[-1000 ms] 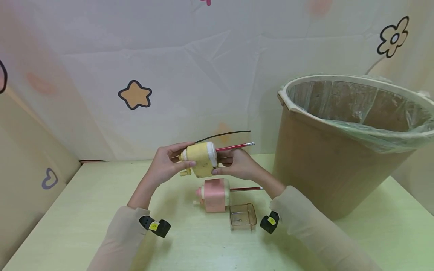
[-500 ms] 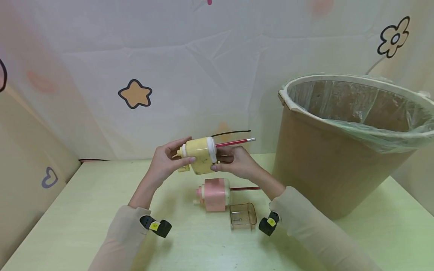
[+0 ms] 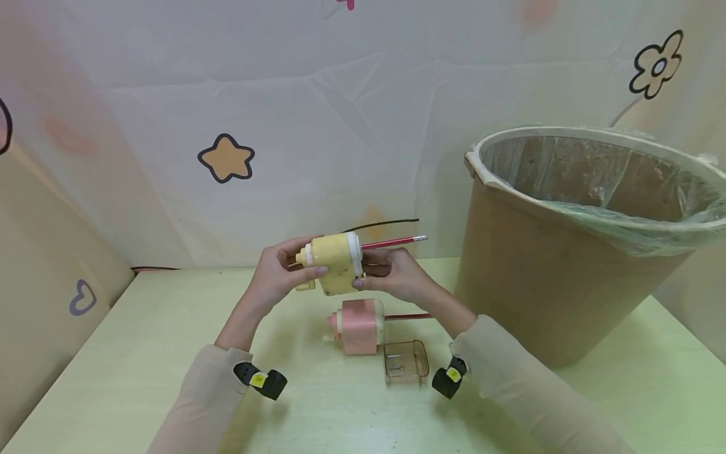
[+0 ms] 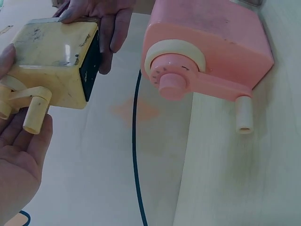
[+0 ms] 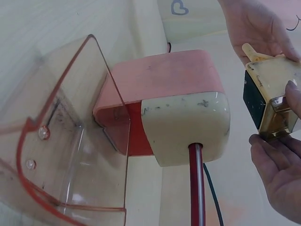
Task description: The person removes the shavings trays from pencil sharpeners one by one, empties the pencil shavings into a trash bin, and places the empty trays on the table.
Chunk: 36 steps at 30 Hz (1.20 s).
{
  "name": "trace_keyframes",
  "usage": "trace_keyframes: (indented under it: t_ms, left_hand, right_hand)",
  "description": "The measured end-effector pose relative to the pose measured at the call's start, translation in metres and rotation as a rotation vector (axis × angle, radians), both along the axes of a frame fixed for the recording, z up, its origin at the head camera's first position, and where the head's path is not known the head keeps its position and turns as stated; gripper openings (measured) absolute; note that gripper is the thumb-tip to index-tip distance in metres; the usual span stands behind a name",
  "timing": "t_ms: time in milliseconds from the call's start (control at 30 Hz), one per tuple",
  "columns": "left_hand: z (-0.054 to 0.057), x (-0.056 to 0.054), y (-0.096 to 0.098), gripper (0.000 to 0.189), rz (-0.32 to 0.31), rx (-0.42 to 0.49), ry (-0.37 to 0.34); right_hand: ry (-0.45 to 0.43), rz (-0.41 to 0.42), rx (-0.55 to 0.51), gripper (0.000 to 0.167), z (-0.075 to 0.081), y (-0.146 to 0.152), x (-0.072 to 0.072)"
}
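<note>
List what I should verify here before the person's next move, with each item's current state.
1. Yellow sharpener supported: ok; left hand and right hand hold it above the table.
2. Red pencil in its white front: ok, eraser end sticking out.
3. Amber part fully seated in the yellow sharpener: cannot tell; the right hand partly covers it.
4. Pink sharpener complete: apparently not ok; its lower front shows an opening, and a clear drawer lies out on the table nearby.
5. Bin lined and uncovered: ok.
</note>
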<state>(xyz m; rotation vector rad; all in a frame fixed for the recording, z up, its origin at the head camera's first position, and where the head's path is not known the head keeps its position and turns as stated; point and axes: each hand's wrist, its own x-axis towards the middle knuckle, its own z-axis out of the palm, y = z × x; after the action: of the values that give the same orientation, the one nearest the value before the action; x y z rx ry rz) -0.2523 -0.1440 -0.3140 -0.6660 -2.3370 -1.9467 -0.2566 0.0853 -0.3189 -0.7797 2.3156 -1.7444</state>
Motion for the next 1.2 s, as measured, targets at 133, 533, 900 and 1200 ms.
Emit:
trace_keyframes:
  t_ms: [133, 533, 900, 1200]
  left_hand:
    - [-0.0012, -0.0003, -0.0009, 0.054, 0.005, -0.021, 0.037]
    - [0.0019, 0.0013, -0.0035, 0.053, 0.002, -0.044, 0.063]
    - [-0.0002, 0.0009, -0.0055, 0.053, -0.002, -0.082, 0.068]
    - [0.0021, 0.0011, -0.0051, 0.053, -0.002, -0.088, 0.074]
  right_hand:
    - [0.023, 0.009, 0.028, 0.052, -0.0004, 0.0012, 0.0001]
    - [0.097, 0.022, 0.062, 0.052, 0.0035, 0.0009, 0.0009]
    - [0.097, 0.026, 0.079, 0.052, 0.0034, 0.001, 0.0032]
    - [0.127, 0.031, 0.088, 0.051, 0.0045, 0.0027, 0.0022]
